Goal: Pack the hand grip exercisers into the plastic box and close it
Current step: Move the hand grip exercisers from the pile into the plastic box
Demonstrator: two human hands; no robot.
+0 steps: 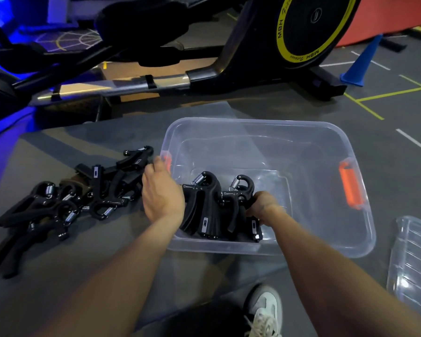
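Observation:
A clear plastic box (326, 244) with orange latches stands open on the grey floor. Several black hand grip exercisers (204, 210) with metal springs stand upright inside it, along its near left wall. My right hand (263, 205) is inside the box, closed around the rightmost exerciser (241, 190). My left hand (162, 193) hovers over the box's left rim with fingers spread, holding nothing, beside a pile of several more exercisers (83, 195) lying on the floor to the left.
The clear lid (413, 263) lies on the floor at the right. An exercise machine (229, 57) with a yellow-ringed flywheel stands behind the box. A blue cone (360, 62) stands at the back right. My white shoe (265, 310) is near the bottom edge.

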